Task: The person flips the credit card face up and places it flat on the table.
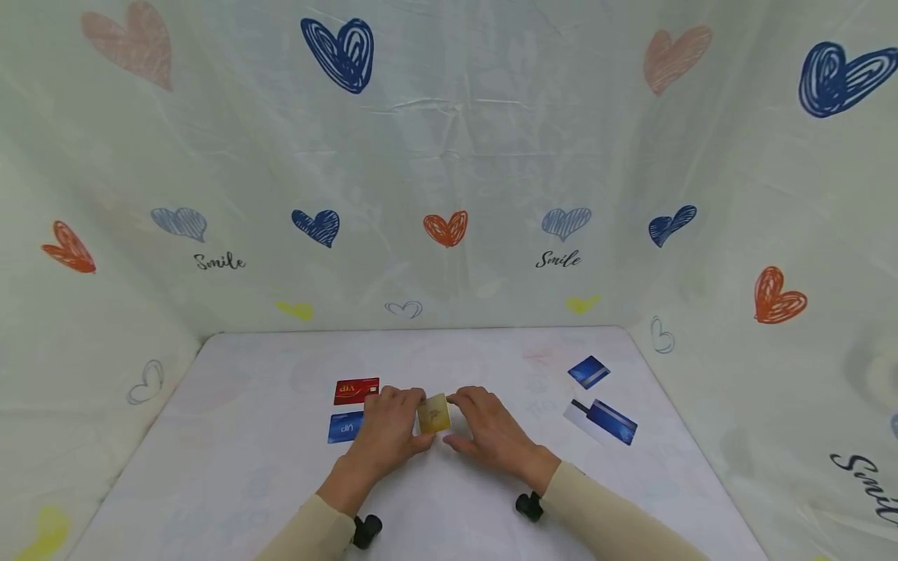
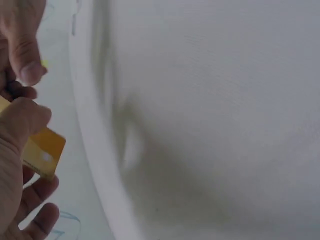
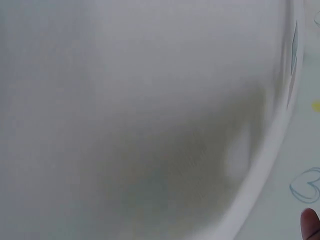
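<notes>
Between thumb and fingers, my left hand pinches a gold card over the middle of the table. In the left wrist view, the left thumb lies across the card's face, with fingertips behind its edge. My right hand is just right of the card, thumb and fingers spread and bent toward it; the left wrist view shows the right thumb apart from the card. Only one fingertip appears in the right wrist view. Left of the left hand lie a red VIP card and a blue VIP card, the latter partly hidden.
On the right of the white table lie a blue card and, nearer, another blue card over a pale piece with a dark stripe. A heart-printed curtain surrounds the back and sides.
</notes>
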A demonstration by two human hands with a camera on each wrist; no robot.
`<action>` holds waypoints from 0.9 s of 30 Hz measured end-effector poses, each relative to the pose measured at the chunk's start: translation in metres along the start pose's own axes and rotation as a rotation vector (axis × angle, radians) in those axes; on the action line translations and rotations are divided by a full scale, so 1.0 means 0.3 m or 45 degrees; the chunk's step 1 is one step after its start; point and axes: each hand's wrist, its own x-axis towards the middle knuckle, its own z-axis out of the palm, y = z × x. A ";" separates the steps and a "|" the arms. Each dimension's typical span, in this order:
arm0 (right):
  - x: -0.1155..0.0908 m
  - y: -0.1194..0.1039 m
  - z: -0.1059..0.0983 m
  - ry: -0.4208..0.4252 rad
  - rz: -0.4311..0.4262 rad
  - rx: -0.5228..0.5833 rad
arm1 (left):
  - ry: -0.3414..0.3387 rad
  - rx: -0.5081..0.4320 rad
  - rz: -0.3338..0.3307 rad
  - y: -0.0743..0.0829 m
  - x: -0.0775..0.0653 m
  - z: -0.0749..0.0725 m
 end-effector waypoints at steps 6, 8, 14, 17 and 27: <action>0.013 0.011 -0.018 0.044 -0.047 -0.192 | 0.012 0.136 -0.035 -0.016 -0.008 0.022; 0.017 0.013 -0.019 0.020 -0.051 -0.218 | 0.000 0.135 -0.033 -0.019 -0.009 0.028; 0.016 0.018 -0.016 -0.061 -0.085 -0.283 | -0.045 0.139 -0.003 -0.019 -0.009 0.040; 0.013 0.024 -0.013 -0.085 -0.110 -0.303 | -0.047 0.158 0.015 -0.019 -0.010 0.046; 0.028 0.068 -0.005 -0.134 -0.109 -0.373 | -0.016 0.247 0.059 -0.037 0.004 0.053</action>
